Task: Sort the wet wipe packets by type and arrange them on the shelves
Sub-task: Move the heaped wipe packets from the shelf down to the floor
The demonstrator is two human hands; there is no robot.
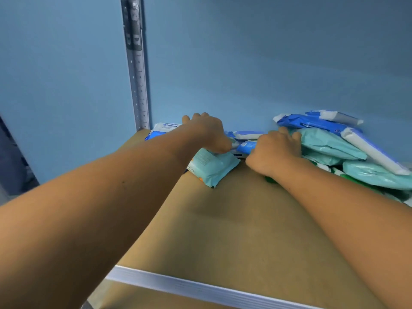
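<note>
Shelf [234, 219]: brown board with a white front edge [200, 286], set against a blue wall [245, 63]. A grey perforated upright [138, 85] stands at its back left corner. Both bare arms reach to the rear of the board. The left hand [207, 132] lies palm down over a teal packet [214, 168], which sits tilted near the middle of the shelf with one corner pointing forward. The thumb touches the packet's upper edge and the fingers bend away over the far side; whether they are clamped on anything cannot be told. Behind this hand, a white-and-blue packet [163, 128] lies at the back left, by the upright. The right hand [274, 150] has its fingers curled at the left edge of a loose heap of packets [334, 148] on the right of the shelf; what it grips, if anything, is hidden. The heap holds teal packets below and dark blue packets [312, 124] on top, with green showing underneath. A small blue-and-white packet [245, 144] lies between the two hands, touching the right thumb.
</note>
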